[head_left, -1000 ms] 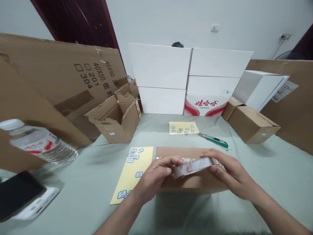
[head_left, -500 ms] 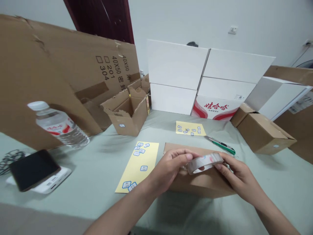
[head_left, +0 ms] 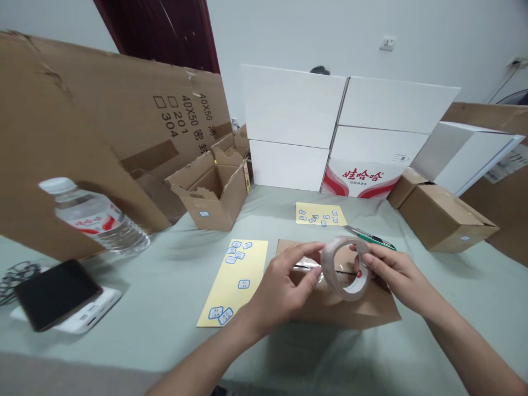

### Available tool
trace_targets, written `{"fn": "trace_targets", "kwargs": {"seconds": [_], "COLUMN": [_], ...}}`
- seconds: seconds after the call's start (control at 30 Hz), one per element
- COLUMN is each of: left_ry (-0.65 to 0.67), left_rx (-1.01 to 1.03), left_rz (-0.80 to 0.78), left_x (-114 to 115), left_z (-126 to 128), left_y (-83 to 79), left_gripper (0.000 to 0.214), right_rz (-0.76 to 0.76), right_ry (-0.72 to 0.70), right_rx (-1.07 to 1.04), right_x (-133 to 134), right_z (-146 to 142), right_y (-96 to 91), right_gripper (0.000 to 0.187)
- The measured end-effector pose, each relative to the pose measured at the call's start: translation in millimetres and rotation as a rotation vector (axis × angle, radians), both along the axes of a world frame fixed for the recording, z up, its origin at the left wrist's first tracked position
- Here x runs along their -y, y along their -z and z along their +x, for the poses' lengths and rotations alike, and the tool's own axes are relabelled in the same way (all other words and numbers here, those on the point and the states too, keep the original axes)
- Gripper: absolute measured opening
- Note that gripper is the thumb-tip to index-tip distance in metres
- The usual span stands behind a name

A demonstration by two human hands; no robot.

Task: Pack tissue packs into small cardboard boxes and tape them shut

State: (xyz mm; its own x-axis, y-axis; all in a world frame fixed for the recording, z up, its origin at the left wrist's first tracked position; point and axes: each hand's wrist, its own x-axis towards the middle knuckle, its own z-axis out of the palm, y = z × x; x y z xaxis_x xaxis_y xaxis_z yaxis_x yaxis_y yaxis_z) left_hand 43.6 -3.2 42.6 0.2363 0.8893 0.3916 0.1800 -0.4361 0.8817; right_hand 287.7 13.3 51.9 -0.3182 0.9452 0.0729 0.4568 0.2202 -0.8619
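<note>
A roll of clear packing tape (head_left: 330, 275) is tilted up above a closed brown cardboard box (head_left: 350, 311), its round opening facing me. My right hand (head_left: 398, 275) grips the roll's right rim between thumb and fingers. At the roll's left edge, my left hand (head_left: 284, 280) has its index finger and thumb curved against the tape, a gap showing between them. Shiny tape (head_left: 305, 263) lies across the box top by the left fingers. Behind my right hand lies a green utility knife (head_left: 375, 240), partly hidden.
Yellow label sheets (head_left: 225, 289) (head_left: 319, 213) lie left of and beyond the box. An open carton (head_left: 218, 209) and a water bottle (head_left: 94, 217) stand left; a phone (head_left: 58, 294) rests on a white device. At right sits another brown box (head_left: 441, 220). White cardboard panels (head_left: 295, 110) stand behind.
The tape roll has been turned from lying nearly edge-on to tilted up, so its opening shows. My left fingers have spread apart somewhat. The view has shifted slightly.
</note>
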Motion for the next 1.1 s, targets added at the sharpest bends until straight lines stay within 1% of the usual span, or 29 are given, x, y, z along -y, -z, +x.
{"fn": "trace_targets", "kwargs": {"seconds": [0.23,0.37,0.43,0.53,0.63,0.73,0.87,0.9,0.93,1.03,1.1], "left_ry": [-0.169,-0.23,-0.247,-0.246,-0.216,-0.193,-0.201,-0.203,-0.201,-0.193,-0.194], "left_rx": [-0.075,-0.11,-0.128,-0.168,-0.242,-0.339,-0.465,-0.481,-0.48,-0.421,-0.375], "left_rz": [0.268,0.415,0.464,0.486,0.508,0.555,0.633,0.629,0.59,0.353,0.22], "left_x": [-3,-5,-6,-7,-10,-14,-17,-17,-17,-18,-19], "left_z": [3,7,8,6,1,-2,-2,-1,-1,1,2], "left_y": [11.0,15.6,16.8,16.2,13.0,8.7,3.5,2.4,1.4,-1.5,-3.5], "left_gripper": [0.017,0.016,0.017,0.016,0.014,0.014,0.013,0.013,0.014,0.014,0.013], "right_rz": [-0.087,-0.098,-0.107,-0.126,-0.138,-0.147,-0.162,-0.159,-0.15,-0.092,-0.022], "right_ry": [0.025,0.035,0.036,0.028,0.019,0.019,0.04,0.046,0.06,0.102,0.043], "right_rx": [-0.022,-0.038,-0.045,-0.059,-0.085,-0.113,-0.118,-0.115,-0.115,-0.164,-0.215], "right_x": [-4,-3,-3,-4,-6,-8,-8,-7,-6,-2,0], "right_z": [1,1,1,0,-1,-3,-7,-8,-8,-3,4], "right_y": [5.3,6.4,6.1,5.8,5.6,4.4,0.4,-0.3,-0.6,1.8,5.7], "right_gripper": [0.048,0.049,0.049,0.047,0.046,0.046,0.047,0.046,0.046,0.052,0.046]}}
